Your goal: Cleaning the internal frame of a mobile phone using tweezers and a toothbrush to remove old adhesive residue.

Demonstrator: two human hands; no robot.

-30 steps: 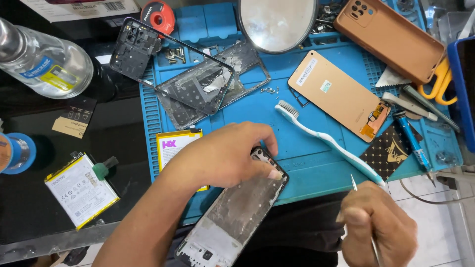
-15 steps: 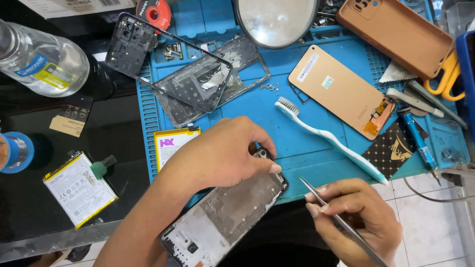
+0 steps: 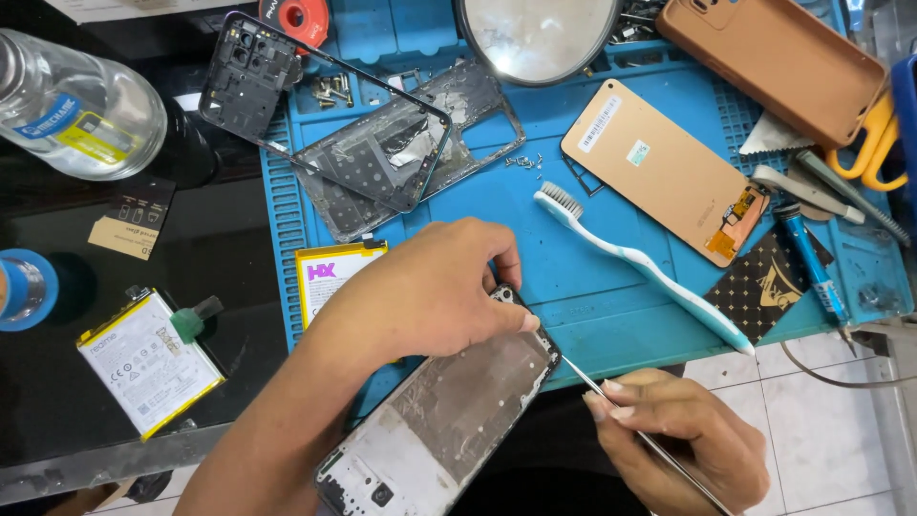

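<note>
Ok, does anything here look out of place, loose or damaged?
Tiny screws lie loose on the blue mat, near the toothbrush head, not in a tray. The phone frame under the left hand juts past the mat's edge. No visible spill.

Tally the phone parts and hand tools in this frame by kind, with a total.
Phone frames or housings: 3 (held frame, two on the mat)
Batteries: 2
Display panel: 1
Phone case: 1
Toothbrush: 1
Metal probe in right hand: 1
Blue screwdriver: 1
Total: 10
</note>
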